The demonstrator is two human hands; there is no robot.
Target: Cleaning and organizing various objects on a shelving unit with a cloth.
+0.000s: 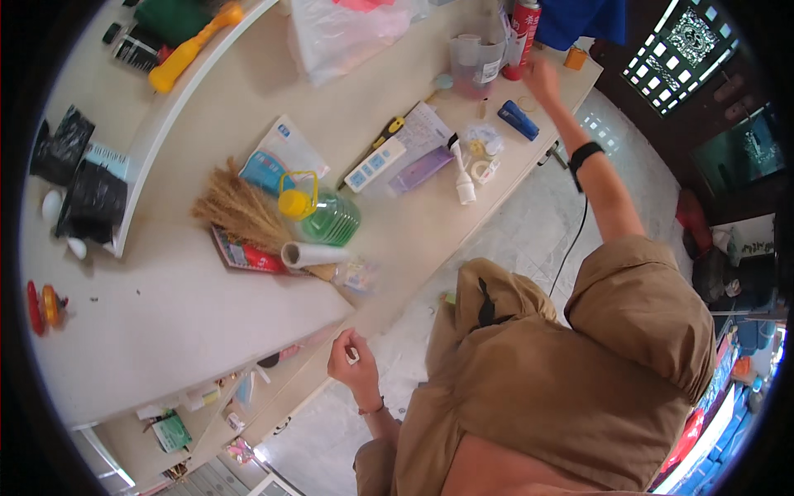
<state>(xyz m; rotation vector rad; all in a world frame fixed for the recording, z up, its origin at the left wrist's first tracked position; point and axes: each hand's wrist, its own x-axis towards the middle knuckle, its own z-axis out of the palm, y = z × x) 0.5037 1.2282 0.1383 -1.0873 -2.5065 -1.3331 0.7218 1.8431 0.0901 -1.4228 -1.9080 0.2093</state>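
At the desk's far right corner, my right hand [541, 79] is closed in beside a red spray can [525, 31]. Its fingers are partly hidden, so a hold on the can cannot be made out. A clear plastic tub [472, 65] stands left of the can, and a small blue object [518, 120] lies below. My left hand [355, 366] hovers at the desk's front edge with loosely curled fingers. A pale spot shows between thumb and finger; whether it is an object is unclear. Nearest to it are a white roll [313, 255] and a clear plastic packet [358, 276].
Mid-desk hold a yellow-capped jug of green liquid [332, 217], dried grass stalks [242, 204], a white power strip [374, 164], a yellow-black screwdriver [389, 129] and a purple packet [423, 169]. A white plastic bag [347, 37] lies behind. A raised shelf edge [162, 111] curves at left.
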